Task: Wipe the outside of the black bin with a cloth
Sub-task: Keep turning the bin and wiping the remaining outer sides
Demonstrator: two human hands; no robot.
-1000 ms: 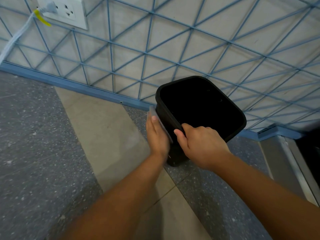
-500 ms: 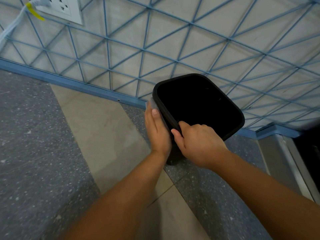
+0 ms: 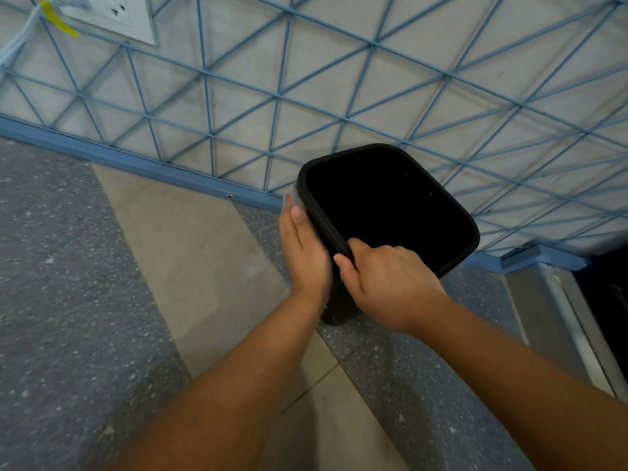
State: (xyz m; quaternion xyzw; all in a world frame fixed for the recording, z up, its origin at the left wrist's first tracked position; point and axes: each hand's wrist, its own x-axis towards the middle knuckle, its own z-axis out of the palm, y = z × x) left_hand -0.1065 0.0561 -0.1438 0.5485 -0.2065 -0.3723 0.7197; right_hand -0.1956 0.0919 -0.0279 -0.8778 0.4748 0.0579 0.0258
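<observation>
A black bin (image 3: 390, 205) with a rounded square mouth stands on the floor by the wall, seen from above. My right hand (image 3: 387, 283) grips its near rim, thumb outside and fingers curled over the edge. My left hand (image 3: 304, 253) lies flat against the bin's left outer side, pressing a pale cloth (image 3: 295, 198) to it. Only a thin strip of the cloth shows past the fingertips; the remainder is hidden under the palm.
The wall (image 3: 339, 79) behind has grey tiles with blue diagonal lines and a blue skirting (image 3: 153, 168). A white socket (image 3: 115, 11) with a plugged cable is at top left. A metal threshold (image 3: 557, 314) and a dark opening are at the right. The floor is grey speckled and beige tile.
My left hand has slid with the cloth along the bin's left side toward the wall. My right hand keeps the same grip on the rim.
</observation>
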